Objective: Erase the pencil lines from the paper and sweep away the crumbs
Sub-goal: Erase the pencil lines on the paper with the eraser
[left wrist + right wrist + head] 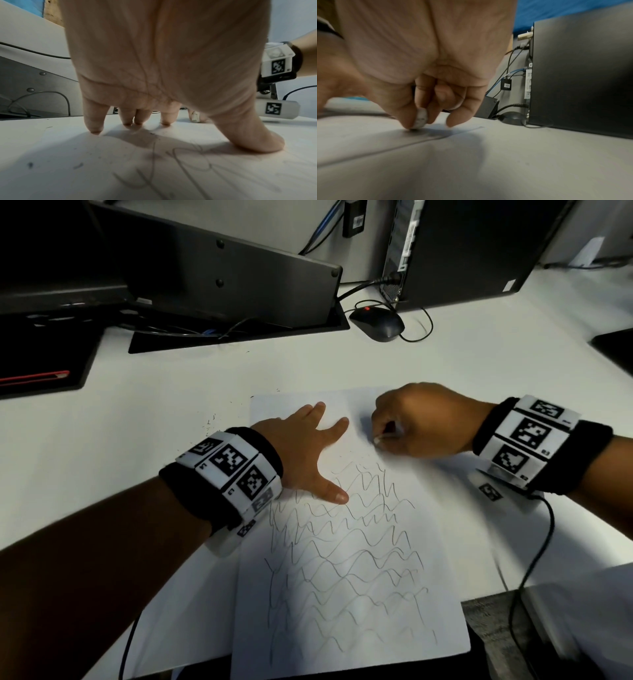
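Observation:
A white sheet of paper (442, 542) lies on the white desk, its lower two thirds covered in wavy pencil lines (346, 563); the top strip looks blank. My left hand (308, 446) presses flat on the paper's upper left, fingers spread, thumb on the lines (254, 140). My right hand (411, 422) pinches a small white eraser (420, 119) between thumb and fingers, its tip touching the paper near the top right. The eraser (378, 440) barely shows in the head view. Dark crumbs (210, 424) lie scattered on the desk left of the sheet.
A black mouse (376, 323) and its cable sit behind the paper. A monitor base (236, 285) stands at the back left, a computer tower (472, 248) at the back right. A dark pad with a red strip (37, 374) lies far left. The desk edge runs at lower right.

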{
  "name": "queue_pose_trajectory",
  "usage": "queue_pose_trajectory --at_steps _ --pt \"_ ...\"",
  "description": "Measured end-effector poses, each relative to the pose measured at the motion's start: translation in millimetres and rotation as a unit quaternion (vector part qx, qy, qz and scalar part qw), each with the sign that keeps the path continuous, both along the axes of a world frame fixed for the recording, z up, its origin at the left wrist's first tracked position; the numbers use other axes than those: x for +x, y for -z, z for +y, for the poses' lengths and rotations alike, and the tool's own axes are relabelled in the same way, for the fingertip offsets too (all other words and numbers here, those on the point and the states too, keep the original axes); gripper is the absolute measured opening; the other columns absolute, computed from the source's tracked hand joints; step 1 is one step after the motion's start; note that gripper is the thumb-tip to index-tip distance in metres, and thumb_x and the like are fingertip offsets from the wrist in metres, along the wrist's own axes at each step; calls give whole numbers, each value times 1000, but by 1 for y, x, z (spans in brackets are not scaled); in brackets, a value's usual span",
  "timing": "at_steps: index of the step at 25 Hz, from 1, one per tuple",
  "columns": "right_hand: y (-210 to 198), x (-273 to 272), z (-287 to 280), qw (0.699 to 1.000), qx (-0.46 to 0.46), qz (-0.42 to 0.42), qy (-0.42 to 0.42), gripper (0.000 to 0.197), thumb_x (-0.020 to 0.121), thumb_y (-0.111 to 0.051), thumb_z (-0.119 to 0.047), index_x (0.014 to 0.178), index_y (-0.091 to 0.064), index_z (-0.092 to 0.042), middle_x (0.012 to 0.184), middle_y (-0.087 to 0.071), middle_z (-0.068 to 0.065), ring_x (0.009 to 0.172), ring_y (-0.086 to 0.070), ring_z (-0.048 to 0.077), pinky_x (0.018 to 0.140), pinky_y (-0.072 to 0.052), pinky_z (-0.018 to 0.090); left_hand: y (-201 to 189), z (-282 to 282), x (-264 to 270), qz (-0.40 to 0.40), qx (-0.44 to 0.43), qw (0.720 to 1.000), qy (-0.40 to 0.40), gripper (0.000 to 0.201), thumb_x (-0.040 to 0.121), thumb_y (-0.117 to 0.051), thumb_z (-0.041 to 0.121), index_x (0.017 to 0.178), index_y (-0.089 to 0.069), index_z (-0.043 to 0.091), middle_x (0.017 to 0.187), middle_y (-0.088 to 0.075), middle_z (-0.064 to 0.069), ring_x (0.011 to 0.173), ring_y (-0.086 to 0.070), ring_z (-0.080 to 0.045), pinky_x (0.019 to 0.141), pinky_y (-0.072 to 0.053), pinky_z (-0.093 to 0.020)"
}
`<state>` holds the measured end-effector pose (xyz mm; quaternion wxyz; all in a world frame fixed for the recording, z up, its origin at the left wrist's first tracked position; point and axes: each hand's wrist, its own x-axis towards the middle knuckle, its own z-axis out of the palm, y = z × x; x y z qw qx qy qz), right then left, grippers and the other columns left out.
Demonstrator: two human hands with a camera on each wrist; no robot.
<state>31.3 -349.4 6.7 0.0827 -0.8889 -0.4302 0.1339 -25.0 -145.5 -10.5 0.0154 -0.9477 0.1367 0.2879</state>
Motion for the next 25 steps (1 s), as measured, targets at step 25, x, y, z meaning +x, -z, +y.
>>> queue_pose_trajectory --at_steps 25 --pt "-1 16 2 997 -12 77 3 4 80 -70 -19 80 -73 -23 80 -67 -12 68 -57 0 61 -42 14 1 2 0 -5 0 1000 -1 119 70 -55 84 156 13 36 164 21 -3 152 13 -19 119 -23 -53"
